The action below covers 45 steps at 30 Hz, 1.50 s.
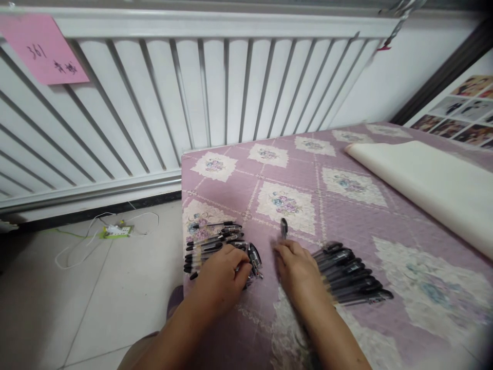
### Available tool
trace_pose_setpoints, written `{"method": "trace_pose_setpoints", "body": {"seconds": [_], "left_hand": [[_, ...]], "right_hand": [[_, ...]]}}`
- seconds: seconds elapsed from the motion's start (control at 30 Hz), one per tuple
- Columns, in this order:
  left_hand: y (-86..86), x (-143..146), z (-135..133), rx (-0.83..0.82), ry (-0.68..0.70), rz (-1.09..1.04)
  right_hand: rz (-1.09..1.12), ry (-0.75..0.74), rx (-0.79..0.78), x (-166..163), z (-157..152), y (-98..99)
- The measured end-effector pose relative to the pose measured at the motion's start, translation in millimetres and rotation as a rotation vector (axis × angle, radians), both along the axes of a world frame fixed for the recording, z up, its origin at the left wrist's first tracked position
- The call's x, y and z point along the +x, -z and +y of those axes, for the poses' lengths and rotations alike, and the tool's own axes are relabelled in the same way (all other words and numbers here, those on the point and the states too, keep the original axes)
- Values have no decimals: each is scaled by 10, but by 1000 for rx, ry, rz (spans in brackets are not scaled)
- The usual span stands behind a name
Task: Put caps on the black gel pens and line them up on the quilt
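Beyond the far edge of the surface [229, 194] I see a white radiator [213, 92], a pink note [48, 43] near its top. A pale sheet [431, 180] lies toward the right edge; past the left, a power strip [116, 232] sits on the floor [142, 277].

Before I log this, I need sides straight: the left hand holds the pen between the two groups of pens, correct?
No: in the head view, the right hand, not the left hand, holds the pen between the two groups of pens.
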<state>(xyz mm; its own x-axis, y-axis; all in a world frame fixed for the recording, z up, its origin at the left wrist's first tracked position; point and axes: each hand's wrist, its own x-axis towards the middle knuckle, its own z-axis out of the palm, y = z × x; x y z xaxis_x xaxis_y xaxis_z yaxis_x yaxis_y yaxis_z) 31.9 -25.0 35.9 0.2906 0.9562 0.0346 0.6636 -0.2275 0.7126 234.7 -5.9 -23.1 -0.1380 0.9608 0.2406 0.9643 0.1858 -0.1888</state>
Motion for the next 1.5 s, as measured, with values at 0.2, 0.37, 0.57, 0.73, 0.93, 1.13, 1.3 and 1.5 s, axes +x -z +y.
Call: {"method": "trace_pose_setpoints", "body": {"seconds": [0.2,0.37,0.57,0.73,0.93,1.13,1.3,1.5], "left_hand": [[51,-2,5,-100,-118,-286],[101,59,38,-312,-171,-628],[196,120,85,-450,-272,-929],[216,101,91,-447,-322,-1112],[125,84,59,-542,-253,-1138],[119,117,10,-574,-40,-777],[83,118,1,-517,-26,-634],[63,116,-4,-547,-12,-526]], "right_hand": [[281,-14,89,-35,22,-24],[544,-42,236,-218,-88,-232],[725,-131,300,-533,-209,-314],[792,-296,267,-678,-251,-296],[1068,-130,66,-622,-260,-292],[1581,89,-194,-589,-170,-260],[1767,41,-307,-600,-153,-223],[1941,115,-168,-497,-95,-363]]}}
